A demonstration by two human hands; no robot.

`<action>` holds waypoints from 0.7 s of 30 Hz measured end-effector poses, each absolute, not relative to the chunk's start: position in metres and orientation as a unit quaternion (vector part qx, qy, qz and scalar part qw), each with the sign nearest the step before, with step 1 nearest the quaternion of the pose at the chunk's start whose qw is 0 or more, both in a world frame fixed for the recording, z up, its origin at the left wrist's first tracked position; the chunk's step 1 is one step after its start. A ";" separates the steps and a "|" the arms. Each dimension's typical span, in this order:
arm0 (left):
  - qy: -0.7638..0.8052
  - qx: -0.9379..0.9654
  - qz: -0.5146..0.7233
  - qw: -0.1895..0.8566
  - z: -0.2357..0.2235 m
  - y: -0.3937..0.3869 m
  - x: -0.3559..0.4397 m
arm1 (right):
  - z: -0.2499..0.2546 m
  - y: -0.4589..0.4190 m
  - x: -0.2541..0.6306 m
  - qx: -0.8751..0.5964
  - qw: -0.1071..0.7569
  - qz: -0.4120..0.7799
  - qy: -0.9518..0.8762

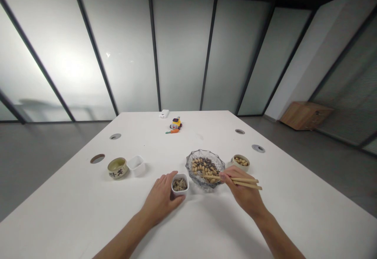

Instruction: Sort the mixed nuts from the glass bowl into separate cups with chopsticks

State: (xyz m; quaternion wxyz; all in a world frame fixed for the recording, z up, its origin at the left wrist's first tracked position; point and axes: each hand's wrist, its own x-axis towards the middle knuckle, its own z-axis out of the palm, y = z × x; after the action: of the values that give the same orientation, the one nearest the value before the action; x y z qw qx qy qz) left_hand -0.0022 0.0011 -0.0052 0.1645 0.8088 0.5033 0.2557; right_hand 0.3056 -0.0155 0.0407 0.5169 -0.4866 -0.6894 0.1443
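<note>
1. Glass in front: saw a clear, round glass bowl with a scalloped rim (193, 177) on the white bench (141, 133), ahead of and between both hands, with tan oval nuts (203, 166) and small dark brown pieces (211, 160) mixed inside.
2. Gripped two slim, pale wooden chopsticks (246, 180) in the right hand (243, 192), fingers closed on the shafts, tips reaching down among the nuts.
3. Curled the left hand (160, 196) round the side of a small, square white cup (180, 194), thumb along the near side and fingers toward the far side; saw thin grey-brown seeds (179, 184) within, and the cup just beside the glass bowl.
4. Had a small, round cream bowl of tan nuts (244, 168) just beyond the right hand, partly hidden by it.
5. Saw, off to the left, a round cream bowl with a green inside and black characters (118, 171) just beside a square, translucent white tub (138, 169); could not tell whether touching.
6. Saw farther off a yellow toy vehicle (176, 123), with an orange carrot-shaped toy (174, 131) just in front.
</note>
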 end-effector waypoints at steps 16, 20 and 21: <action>0.511 0.805 0.242 0.180 -0.004 0.000 -0.002 | 0.039 -0.011 0.310 -0.535 0.531 0.078 -0.653; 0.511 0.806 0.238 0.181 -0.004 0.000 -0.001 | 0.040 -0.011 0.311 -0.533 0.536 0.078 -0.650; 0.512 0.805 0.239 0.181 -0.004 0.000 -0.001 | 0.040 -0.011 0.311 -0.531 0.537 0.077 -0.651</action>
State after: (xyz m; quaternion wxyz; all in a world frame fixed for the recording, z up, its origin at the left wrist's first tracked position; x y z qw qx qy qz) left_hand -0.0010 0.0004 -0.0045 0.1808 0.8052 0.5118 0.2388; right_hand 0.3111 -0.0109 0.0404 0.5374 -0.5306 -0.6510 0.0768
